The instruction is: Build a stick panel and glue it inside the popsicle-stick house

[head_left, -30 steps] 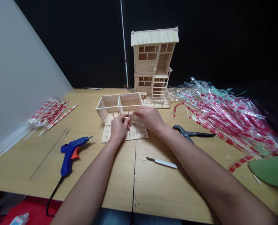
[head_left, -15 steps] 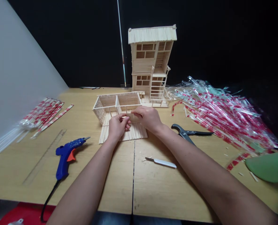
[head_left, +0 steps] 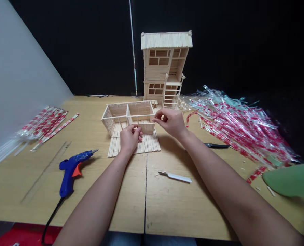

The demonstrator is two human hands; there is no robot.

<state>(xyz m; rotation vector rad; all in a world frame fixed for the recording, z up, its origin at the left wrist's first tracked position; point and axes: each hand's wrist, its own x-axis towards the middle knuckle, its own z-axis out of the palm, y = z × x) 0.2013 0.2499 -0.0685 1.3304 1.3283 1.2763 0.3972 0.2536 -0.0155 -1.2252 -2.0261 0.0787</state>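
Observation:
A low, roofless model house made of thin wooden sticks stands on the table, split by an inner wall and with a floor of sticks spreading out in front. My left hand is closed at its front wall, fingertips gripping the low edge near the middle. My right hand makes a pinch beside the front right corner; anything between thumb and forefinger is too small to make out. Behind stands a taller stick house with a roof, windows and a ladder.
A blue glue gun and a clear ruler lie left. Stick packets are farther left. A white-handled knife lies in front, dark-handled cutters partly under my right arm. Wrappers and a green object occupy the right.
My right hand has moved right, from the front wall's rail to the corner of the low model. My left hand stays at the front wall. The view has shifted slightly.

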